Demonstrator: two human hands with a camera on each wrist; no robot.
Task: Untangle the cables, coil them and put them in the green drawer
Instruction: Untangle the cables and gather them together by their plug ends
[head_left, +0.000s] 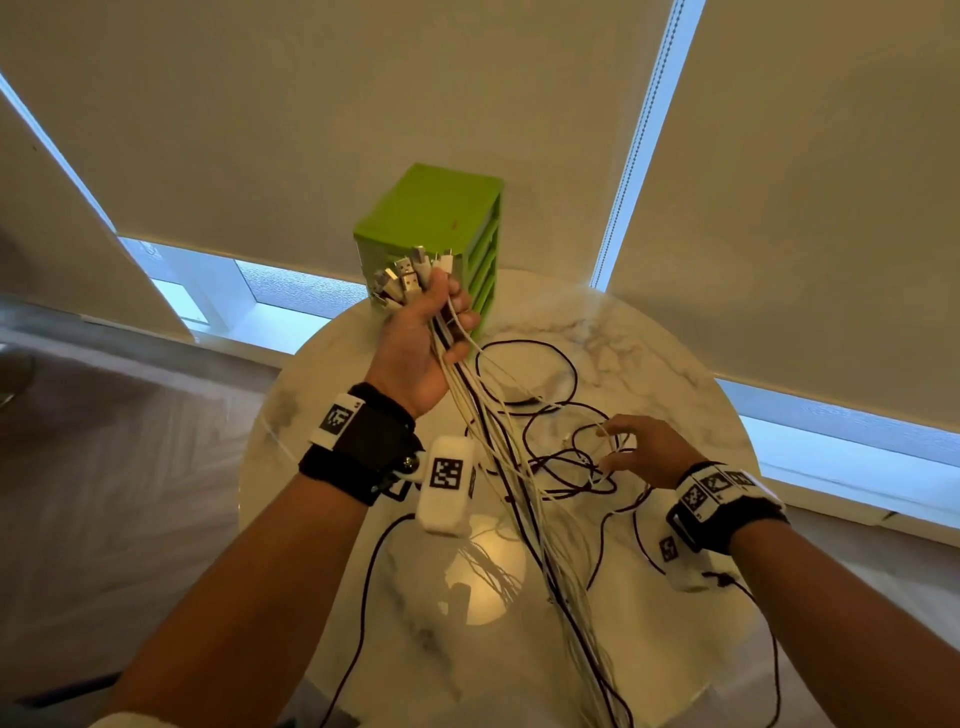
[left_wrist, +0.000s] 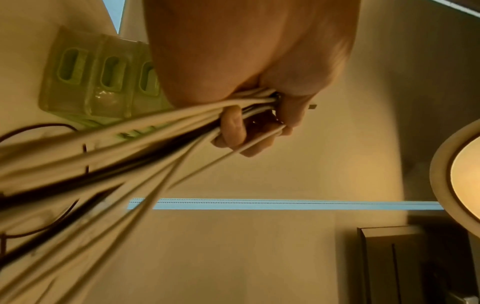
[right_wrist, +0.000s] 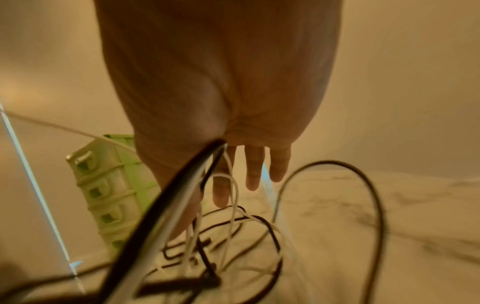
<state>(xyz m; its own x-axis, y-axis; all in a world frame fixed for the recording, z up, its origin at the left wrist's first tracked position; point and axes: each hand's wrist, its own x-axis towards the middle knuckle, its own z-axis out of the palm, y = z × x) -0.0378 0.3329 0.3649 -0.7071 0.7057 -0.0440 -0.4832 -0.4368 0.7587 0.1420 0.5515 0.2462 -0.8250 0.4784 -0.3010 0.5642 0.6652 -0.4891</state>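
Observation:
My left hand (head_left: 431, 317) is raised in front of the green drawer unit (head_left: 441, 218) and grips a bundle of white and dark cables (head_left: 524, 493) just below their connector ends (head_left: 410, 275). In the left wrist view the fingers (left_wrist: 231, 125) curl round the cables (left_wrist: 130, 148). The bundle hangs down toward the near table edge. My right hand (head_left: 639, 447) hovers low over a loose tangle of cables (head_left: 566, 457) on the table. Its fingers (right_wrist: 253, 174) are straight and spread, with thin white and dark strands (right_wrist: 233, 205) running across them.
The round marble table (head_left: 649, 353) holds the drawer unit at its far edge, drawer fronts (right_wrist: 111, 195) facing left. A dark cable loop (head_left: 524, 374) lies beside the unit. Roller blinds and windows stand behind. A round lamp (left_wrist: 462, 174) shows overhead.

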